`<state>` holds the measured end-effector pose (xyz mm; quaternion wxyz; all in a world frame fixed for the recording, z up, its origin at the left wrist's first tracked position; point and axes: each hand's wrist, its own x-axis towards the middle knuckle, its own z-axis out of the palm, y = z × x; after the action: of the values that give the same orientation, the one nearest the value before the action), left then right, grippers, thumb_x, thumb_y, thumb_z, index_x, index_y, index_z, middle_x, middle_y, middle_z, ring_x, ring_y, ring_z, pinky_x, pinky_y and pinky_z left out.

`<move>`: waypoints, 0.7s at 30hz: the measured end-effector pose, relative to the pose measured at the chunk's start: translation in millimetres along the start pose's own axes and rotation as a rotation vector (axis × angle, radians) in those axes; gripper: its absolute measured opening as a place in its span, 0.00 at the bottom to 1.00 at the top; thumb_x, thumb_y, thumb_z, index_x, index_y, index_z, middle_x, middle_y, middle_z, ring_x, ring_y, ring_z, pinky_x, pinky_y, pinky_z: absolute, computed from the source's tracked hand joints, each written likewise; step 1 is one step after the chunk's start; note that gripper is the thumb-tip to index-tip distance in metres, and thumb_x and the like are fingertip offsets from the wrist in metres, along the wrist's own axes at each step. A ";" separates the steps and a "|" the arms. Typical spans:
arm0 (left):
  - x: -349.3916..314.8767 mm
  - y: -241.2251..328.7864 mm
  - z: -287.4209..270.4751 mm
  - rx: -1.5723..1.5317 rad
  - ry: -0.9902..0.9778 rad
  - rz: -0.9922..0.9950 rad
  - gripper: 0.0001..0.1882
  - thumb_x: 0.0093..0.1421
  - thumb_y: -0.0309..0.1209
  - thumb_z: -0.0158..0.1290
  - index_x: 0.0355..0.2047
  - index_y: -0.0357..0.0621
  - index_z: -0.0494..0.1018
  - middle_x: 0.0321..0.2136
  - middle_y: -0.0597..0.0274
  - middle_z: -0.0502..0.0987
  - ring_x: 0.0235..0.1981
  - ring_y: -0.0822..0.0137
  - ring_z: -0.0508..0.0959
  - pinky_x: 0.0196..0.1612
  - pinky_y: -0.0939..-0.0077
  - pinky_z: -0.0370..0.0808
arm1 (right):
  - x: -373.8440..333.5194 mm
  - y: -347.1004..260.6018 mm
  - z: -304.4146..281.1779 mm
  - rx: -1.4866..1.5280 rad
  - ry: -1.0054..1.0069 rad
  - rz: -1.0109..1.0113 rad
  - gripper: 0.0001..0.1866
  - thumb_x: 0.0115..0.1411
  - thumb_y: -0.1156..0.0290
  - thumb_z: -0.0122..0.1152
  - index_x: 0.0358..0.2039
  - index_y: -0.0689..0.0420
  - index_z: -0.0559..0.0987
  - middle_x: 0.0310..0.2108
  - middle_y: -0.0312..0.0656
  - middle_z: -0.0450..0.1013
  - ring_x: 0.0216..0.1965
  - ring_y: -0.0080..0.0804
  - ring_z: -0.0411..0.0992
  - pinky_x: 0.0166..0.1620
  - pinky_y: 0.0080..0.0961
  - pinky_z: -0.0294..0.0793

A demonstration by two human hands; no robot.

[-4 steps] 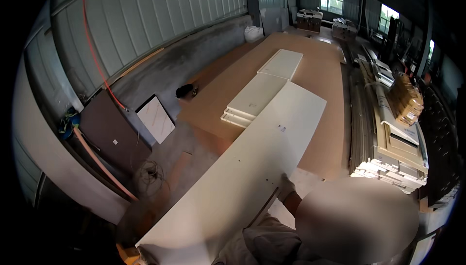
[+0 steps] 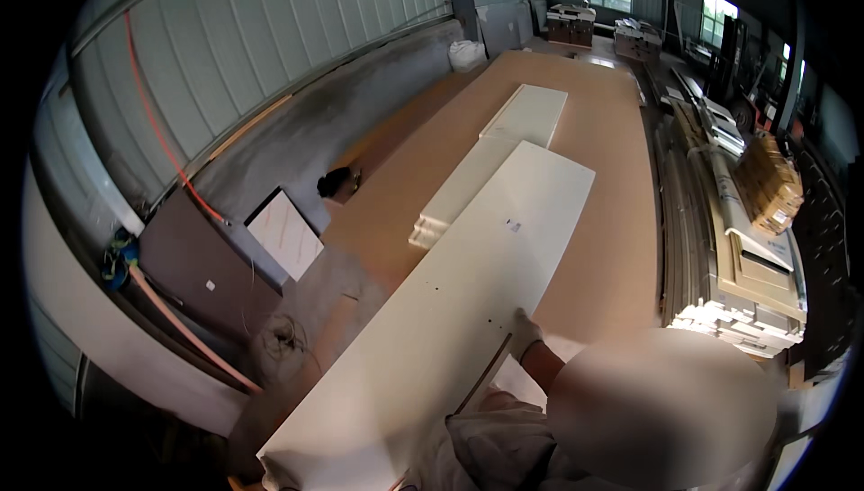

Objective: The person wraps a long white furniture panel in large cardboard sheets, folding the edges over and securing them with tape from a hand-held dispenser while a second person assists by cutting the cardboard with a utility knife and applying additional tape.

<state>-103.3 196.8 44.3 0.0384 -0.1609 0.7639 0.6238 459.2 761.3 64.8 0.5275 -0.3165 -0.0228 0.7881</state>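
Two edges of white panel (image 2: 423, 311) gripped by left hand (image 2: 281, 473), right hand (image 2: 525, 333) | stacked boards (image 2: 465, 183) seen beyond grips | weight best shared evenly

the clothing (image 2: 504, 446) is greyish — loose and creased.

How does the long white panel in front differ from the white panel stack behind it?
The long white panel appears to be one board, while the white panel stack shows several layers. The panel extends past the brown sheet toward the viewer; the stack lies on it. Both are pale and flat.
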 end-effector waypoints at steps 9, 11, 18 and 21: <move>-83.2 93.3 351.5 0.035 -0.176 -0.074 0.36 0.74 0.54 0.56 0.49 0.21 0.81 0.41 0.46 0.87 0.37 0.55 0.86 0.40 0.59 0.84 | 271.0 -73.3 106.4 -0.256 0.381 -0.045 0.20 0.76 0.68 0.61 0.58 0.71 0.76 0.51 0.52 0.80 0.47 0.49 0.83 0.49 0.50 0.86; -90.0 90.0 422.1 -0.001 -0.384 -0.046 0.37 0.76 0.55 0.54 0.49 0.22 0.81 0.40 0.52 0.86 0.35 0.59 0.84 0.40 0.62 0.83 | 292.0 -74.1 137.0 -0.658 0.359 -0.084 0.18 0.73 0.67 0.65 0.54 0.69 0.80 0.44 0.49 0.82 0.42 0.46 0.84 0.42 0.48 0.85; -261.2 122.6 687.9 0.051 -1.072 -0.367 0.18 0.79 0.49 0.51 0.49 0.48 0.77 0.29 0.67 0.80 0.21 0.71 0.75 0.22 0.72 0.72 | 361.5 -119.4 149.7 -1.088 0.563 -0.253 0.23 0.71 0.56 0.67 0.49 0.68 0.84 0.41 0.45 0.83 0.39 0.36 0.80 0.43 0.40 0.80; -360.1 156.7 742.2 -0.078 -1.257 -0.496 0.11 0.77 0.41 0.55 0.38 0.49 0.75 0.23 0.69 0.74 0.18 0.72 0.72 0.18 0.73 0.66 | 410.3 -209.6 142.5 -0.833 0.602 -0.305 0.30 0.72 0.47 0.64 0.51 0.67 0.85 0.45 0.52 0.85 0.46 0.40 0.83 0.50 0.41 0.80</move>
<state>85.5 1011.2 122.7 0.6115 0.0604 0.5139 0.5986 456.1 1243.6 61.4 0.4490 -0.7043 -0.2272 0.5008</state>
